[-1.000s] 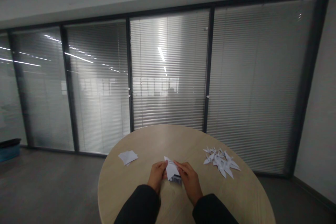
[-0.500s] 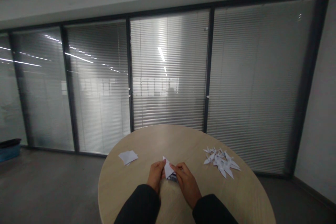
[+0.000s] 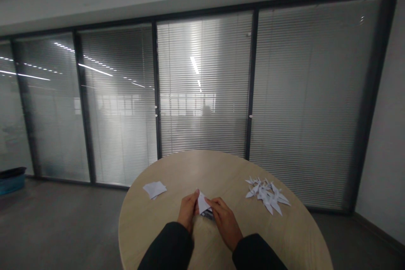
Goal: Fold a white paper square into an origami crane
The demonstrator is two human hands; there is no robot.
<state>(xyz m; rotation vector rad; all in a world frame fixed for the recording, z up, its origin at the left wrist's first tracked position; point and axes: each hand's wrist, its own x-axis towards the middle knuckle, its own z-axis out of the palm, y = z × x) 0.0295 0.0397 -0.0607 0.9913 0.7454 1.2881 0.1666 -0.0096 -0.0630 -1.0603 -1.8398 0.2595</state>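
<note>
well left of the fingers i see a loose folded paper sheet (image 3: 154,190) lying on the round wooden table (image 3: 221,168). my left hand (image 3: 189,210) is closed, its fingers pinching a pointed white paper fold (image 3: 203,203) upright, and my right hand (image 3: 224,223) is closed too, pressing against the fold's right edge. a dark-printed bit of paper (image 3: 207,215) shows just below the fingertips. well right of the fingers lies a heap of folded paper cranes (image 3: 267,196).

Two hands (image 3: 188,210) (image 3: 225,224), one folded paper triangle (image 3: 203,203), one loose paper sheet (image 3: 154,190), one heap of paper cranes (image 3: 267,196).
</note>
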